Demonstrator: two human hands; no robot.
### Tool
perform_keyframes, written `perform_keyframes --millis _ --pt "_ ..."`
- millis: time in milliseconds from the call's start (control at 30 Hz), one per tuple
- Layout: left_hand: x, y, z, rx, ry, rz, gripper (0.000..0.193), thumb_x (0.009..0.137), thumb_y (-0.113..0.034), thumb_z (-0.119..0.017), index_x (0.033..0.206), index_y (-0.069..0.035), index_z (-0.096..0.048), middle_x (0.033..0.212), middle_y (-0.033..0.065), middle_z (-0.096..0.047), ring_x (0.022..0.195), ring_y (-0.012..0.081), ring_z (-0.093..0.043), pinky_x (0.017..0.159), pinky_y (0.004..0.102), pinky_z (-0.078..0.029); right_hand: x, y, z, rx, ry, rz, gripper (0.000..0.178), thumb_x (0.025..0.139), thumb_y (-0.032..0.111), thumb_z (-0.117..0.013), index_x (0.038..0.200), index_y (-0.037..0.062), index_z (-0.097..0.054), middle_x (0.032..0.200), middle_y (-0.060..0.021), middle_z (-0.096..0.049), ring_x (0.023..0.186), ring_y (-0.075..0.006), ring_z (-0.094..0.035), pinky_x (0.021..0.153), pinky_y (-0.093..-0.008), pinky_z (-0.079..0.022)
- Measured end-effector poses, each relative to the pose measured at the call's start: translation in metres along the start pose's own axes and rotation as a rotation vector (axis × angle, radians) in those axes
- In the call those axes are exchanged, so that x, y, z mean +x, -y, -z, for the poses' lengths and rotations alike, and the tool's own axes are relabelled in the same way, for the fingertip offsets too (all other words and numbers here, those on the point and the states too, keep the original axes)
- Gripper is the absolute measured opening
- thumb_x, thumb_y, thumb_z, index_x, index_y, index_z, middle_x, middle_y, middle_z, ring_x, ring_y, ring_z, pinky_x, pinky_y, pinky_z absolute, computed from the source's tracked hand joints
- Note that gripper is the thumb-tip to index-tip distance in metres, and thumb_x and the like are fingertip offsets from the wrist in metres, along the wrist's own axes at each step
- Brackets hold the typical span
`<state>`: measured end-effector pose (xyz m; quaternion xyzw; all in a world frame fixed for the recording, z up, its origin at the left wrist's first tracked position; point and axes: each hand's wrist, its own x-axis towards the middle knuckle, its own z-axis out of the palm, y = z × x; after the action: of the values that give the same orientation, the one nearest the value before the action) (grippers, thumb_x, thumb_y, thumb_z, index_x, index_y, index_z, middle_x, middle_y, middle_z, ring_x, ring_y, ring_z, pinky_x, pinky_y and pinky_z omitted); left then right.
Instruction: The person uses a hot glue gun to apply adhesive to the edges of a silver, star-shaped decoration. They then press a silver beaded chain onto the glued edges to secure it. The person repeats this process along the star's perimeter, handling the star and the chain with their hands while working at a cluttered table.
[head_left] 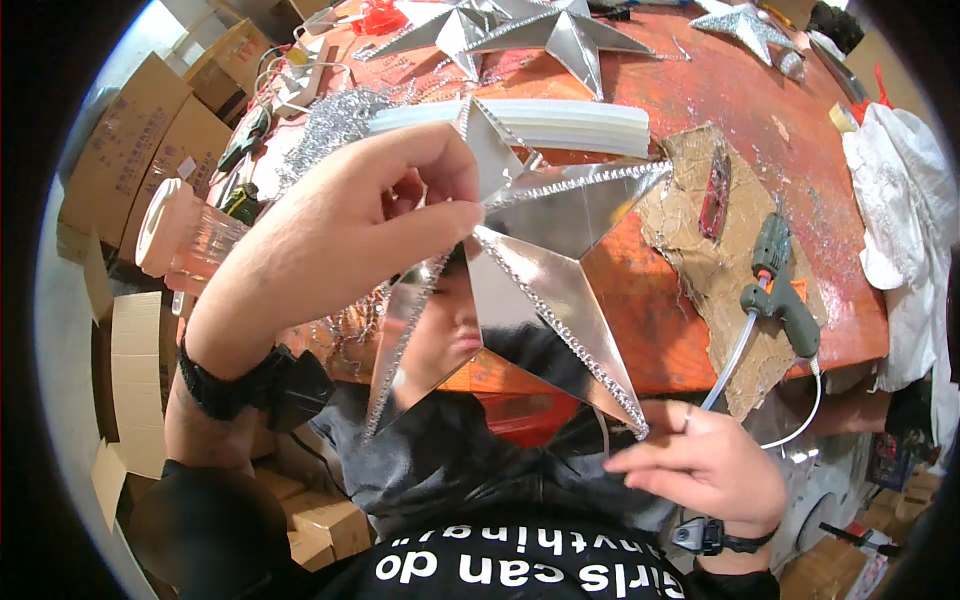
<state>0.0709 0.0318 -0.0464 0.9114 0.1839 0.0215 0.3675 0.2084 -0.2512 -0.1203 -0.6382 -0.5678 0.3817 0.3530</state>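
Observation:
A shiny silver five-pointed star with raised facets is held up over my lap at the table's near edge. Beaded silver trim runs along the ridges that show. My left hand is closed in a pinch at the star's left side near its centre, covering the left point. Whatever lies between those fingertips besides the star is hard to see. At the lower right tip, my right hand has its fingers around the point. A glue gun lies right of the star on a ragged cardboard piece.
More silver stars lie at the table's far side, and a smaller glittery star sits far right. Behind my hands are white glue sticks and tangled silver trim. A red-handled cutter rests on the cardboard. A lidded cup stands left.

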Motion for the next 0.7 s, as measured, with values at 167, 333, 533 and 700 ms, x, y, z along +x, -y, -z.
perform_keyframes --millis 167,333,533,700 --pt "0.001 0.001 -0.002 -0.02 -0.023 -0.039 0.009 0.087 -0.013 -0.059 0.088 -0.005 -0.056 0.077 -0.0045 -0.05 0.072 0.0031 -0.044 0.065 0.0192 -0.038 -0.012 0.025 0.023 0.018 -0.247 0.005 0.009 0.078 0.007 -0.072 0.085 0.0023 -0.071 0.085 -0.0094 -0.065 0.067 -0.0159 -0.059 0.061 -0.0272 -0.046" --pt "-0.002 0.007 -0.005 -0.033 -0.08 -0.065 0.011 0.085 -0.012 -0.059 0.089 -0.002 -0.057 0.077 -0.0026 -0.052 0.072 0.0039 -0.045 0.065 0.0211 -0.04 0.031 0.054 0.006 -0.223 -0.54 0.19 0.021 0.075 0.002 -0.073 0.096 0.0052 -0.072 0.086 -0.0061 -0.057 0.068 -0.0142 -0.053 0.058 -0.0246 -0.041" --pt "-0.003 0.014 -0.014 -0.013 -0.178 -0.143 0.011 0.083 -0.01 -0.058 0.089 0.0 -0.057 0.075 0.0016 -0.053 0.071 0.0069 -0.047 0.064 0.0234 -0.041 0.058 0.061 -0.004 -0.497 -0.526 0.292 0.032 0.07 0.007 -0.077 0.102 0.0121 -0.073 0.095 -0.0045 -0.054 0.08 -0.0196 -0.049 0.066 -0.0303 -0.042" --pt "-0.004 0.013 -0.017 -0.081 -0.189 -0.157 0.01 0.083 -0.009 -0.058 0.087 0.0 -0.057 0.072 0.0015 -0.052 0.068 0.0069 -0.046 0.061 0.0239 -0.041 0.058 0.059 -0.007 -0.52 -0.519 0.23 0.032 0.072 0.008 -0.075 0.103 0.0123 -0.072 0.095 -0.0041 -0.053 0.078 -0.0189 -0.047 0.065 -0.0298 -0.04"
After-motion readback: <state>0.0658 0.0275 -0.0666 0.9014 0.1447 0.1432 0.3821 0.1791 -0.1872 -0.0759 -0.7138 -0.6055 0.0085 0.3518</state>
